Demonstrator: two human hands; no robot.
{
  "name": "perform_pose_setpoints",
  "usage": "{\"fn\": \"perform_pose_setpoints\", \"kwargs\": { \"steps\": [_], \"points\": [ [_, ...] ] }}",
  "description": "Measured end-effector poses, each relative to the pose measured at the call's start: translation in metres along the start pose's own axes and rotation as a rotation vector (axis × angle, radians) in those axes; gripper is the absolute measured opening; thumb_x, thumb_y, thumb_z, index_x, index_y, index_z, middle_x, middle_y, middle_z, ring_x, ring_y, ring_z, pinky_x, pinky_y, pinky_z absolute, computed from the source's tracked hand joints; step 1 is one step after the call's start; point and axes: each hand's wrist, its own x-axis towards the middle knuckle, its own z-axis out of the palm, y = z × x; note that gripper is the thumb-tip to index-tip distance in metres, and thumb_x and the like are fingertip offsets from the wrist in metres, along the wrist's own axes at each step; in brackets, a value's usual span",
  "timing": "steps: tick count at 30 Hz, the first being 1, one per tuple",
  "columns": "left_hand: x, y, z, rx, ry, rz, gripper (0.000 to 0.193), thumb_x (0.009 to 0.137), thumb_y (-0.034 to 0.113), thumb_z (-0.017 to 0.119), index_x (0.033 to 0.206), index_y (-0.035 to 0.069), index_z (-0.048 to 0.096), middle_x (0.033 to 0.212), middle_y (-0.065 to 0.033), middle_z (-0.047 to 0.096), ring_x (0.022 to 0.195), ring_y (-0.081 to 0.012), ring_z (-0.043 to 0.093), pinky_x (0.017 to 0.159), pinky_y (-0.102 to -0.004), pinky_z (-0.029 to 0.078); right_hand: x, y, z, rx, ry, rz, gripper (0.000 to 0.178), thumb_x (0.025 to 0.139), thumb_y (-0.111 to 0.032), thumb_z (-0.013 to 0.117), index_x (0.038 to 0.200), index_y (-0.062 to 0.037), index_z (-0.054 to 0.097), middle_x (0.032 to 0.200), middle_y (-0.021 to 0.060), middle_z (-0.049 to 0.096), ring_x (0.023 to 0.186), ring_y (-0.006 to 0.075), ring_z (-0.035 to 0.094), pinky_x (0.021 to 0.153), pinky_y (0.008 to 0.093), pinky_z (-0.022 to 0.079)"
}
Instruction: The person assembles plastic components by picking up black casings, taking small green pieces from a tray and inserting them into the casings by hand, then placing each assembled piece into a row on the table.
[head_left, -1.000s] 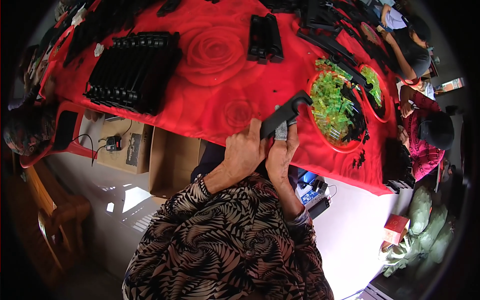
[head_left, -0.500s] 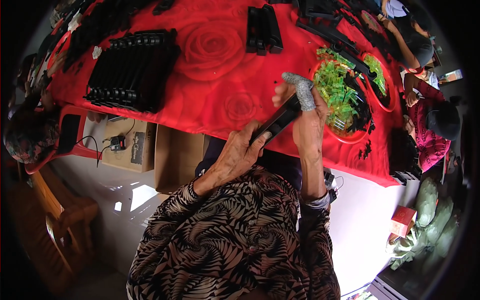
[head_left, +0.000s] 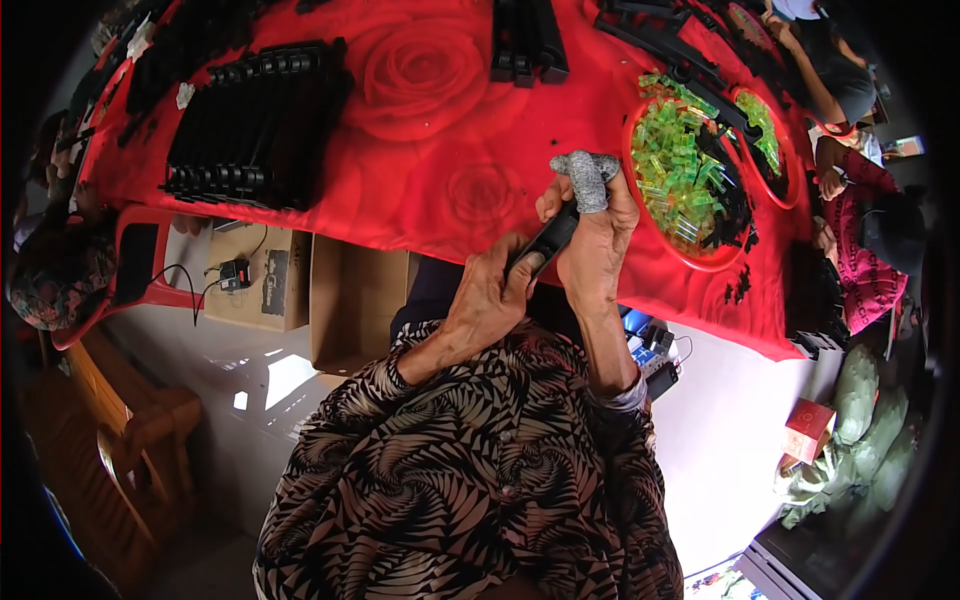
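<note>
My left hand (head_left: 488, 290) is wrapped round the near end of a long, narrow black plastic part (head_left: 553, 238), its thumb lying along the top. My right hand (head_left: 600, 235) closes on the far end of the same part. Grey knitted finger covers (head_left: 588, 178) sit on at least two of its digits and hide the part's tip. The part slants up and to the right, just off the table's near edge. Whether a small piece is pinched in the right fingers cannot be made out.
Right of my hands, a red basin (head_left: 690, 262) holds yellow-green clear pieces (head_left: 675, 160) and small black bits; a second basin (head_left: 790, 195) adjoins it. A row of black parts (head_left: 255, 130) lies left on the red tablecloth (head_left: 410, 190). People sit at both sides. A cardboard box (head_left: 355, 300) stands below.
Both hands have drawn closer together along the black part. My right hand has shifted a little left, and its covered digits now meet over the part's far end.
</note>
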Motion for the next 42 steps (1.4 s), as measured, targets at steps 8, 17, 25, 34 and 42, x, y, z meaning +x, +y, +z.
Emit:
{"fn": "perform_pose_setpoints", "kwargs": {
  "steps": [8, 17, 25, 34, 42],
  "points": [
    [0.008, -0.007, 0.005, 0.083, 0.208, 0.213, 0.015, 0.095, 0.012, 0.055, 0.093, -0.002, 0.049, 0.055, -0.0189, 0.048, 0.045, -0.0303, 0.051, 0.045, -0.0388, 0.036, -0.008, -0.006, 0.017, -0.085, 0.036, 0.009, 0.031, 0.096, -0.015, 0.058, 0.123, -0.0019, 0.05, 0.091, 0.0084, 0.062, 0.077, 0.0156, 0.06, 0.073, 0.0298, 0.051],
    [0.018, 0.001, 0.0, 0.075, 0.326, 0.262, 0.031, 0.094, 0.005, 0.053, 0.118, -0.002, 0.035, 0.086, -0.0274, 0.063, 0.078, -0.0453, 0.065, 0.059, -0.0464, 0.05, -0.042, 0.022, 0.006, -0.37, 0.037, 0.092, 0.032, 0.099, -0.02, 0.052, 0.122, 0.0016, 0.053, 0.109, 0.009, 0.065, 0.098, 0.0158, 0.058, 0.091, 0.0294, 0.044],
    [0.016, 0.001, 0.0, 0.088, 0.346, 0.259, 0.033, 0.093, 0.005, 0.052, 0.118, -0.004, 0.033, 0.091, -0.0306, 0.061, 0.081, -0.0488, 0.063, 0.063, -0.0483, 0.049, -0.041, 0.032, 0.008, -0.419, 0.107, 0.198, 0.027, 0.1, -0.025, 0.05, 0.084, -0.0031, 0.054, 0.064, -0.0037, 0.044, 0.057, 0.0074, 0.039, 0.051, 0.0264, 0.031],
    [0.008, -0.006, 0.006, 0.166, 0.276, 0.409, 0.054, 0.09, -0.001, 0.049, 0.137, 0.0, 0.021, 0.099, -0.0304, 0.056, 0.085, -0.0448, 0.06, 0.072, -0.0475, 0.048, -0.048, 0.018, 0.011, -0.449, 0.1, 0.196, 0.017, 0.096, -0.016, 0.05, 0.096, -0.0011, 0.058, 0.068, -0.0065, 0.048, 0.06, 0.0039, 0.041, 0.051, 0.0241, 0.032],
    [0.009, -0.017, 0.016, 0.225, 0.239, 0.433, 0.075, 0.083, -0.005, 0.056, 0.143, -0.01, 0.012, 0.129, -0.0392, 0.044, 0.112, -0.0512, 0.053, 0.096, -0.048, 0.045, -0.04, 0.013, -0.007, -0.18, 0.055, 0.326, 0.026, 0.098, -0.02, 0.055, 0.115, -0.0018, 0.063, 0.087, -0.0037, 0.063, 0.075, 0.0043, 0.052, 0.063, 0.0199, 0.042]
  ]
}}
